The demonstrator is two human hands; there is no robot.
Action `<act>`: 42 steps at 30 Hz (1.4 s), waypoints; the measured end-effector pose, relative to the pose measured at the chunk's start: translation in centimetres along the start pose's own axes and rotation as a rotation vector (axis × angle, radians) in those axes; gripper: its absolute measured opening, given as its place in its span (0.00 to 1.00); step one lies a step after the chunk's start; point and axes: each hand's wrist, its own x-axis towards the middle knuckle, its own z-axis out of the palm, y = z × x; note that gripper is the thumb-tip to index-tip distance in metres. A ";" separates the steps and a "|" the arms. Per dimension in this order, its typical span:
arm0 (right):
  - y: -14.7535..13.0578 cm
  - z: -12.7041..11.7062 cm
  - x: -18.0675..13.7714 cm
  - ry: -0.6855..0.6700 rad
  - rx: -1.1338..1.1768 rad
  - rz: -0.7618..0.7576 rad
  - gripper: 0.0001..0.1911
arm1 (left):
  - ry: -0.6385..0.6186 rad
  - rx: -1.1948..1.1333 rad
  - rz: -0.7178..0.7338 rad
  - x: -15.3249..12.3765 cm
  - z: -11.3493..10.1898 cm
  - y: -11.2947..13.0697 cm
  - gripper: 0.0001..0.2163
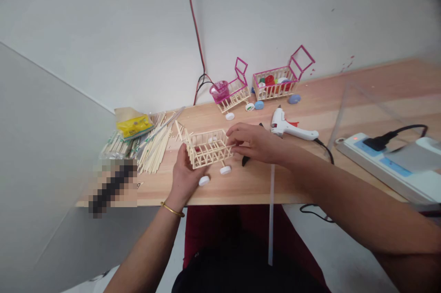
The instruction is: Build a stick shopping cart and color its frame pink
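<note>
A small toy cart (pixel 210 150) built of pale wooden sticks, with white round wheels, is held just above the near part of the table. Its left end rests in my left hand (pixel 184 173), the thumb along the lower side and the fingers behind. At the cart's right end, my right hand (pixel 253 141) has its fingers curled against the end sticks; whether a small piece is between them I cannot tell. A white hot glue gun (pixel 292 128) with a red trigger lies to the right of that hand, its clear glue stick (pixel 271 215) hanging over the table edge nearby.
Two stick carts with purple trim, one holding a purple cup (pixel 219 91), the other (pixel 275 84) small colourful items, stand by the wall. Loose sticks (pixel 156 146) and a yellow packet (pixel 134 125) lie left. A power strip (pixel 386 160) with a plugged-in cord occupies the right.
</note>
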 end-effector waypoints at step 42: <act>0.3 -0.1 0.0 -0.022 -0.030 -0.049 0.04 | -0.037 -0.145 0.000 0.4 0.0 -1.3 0.29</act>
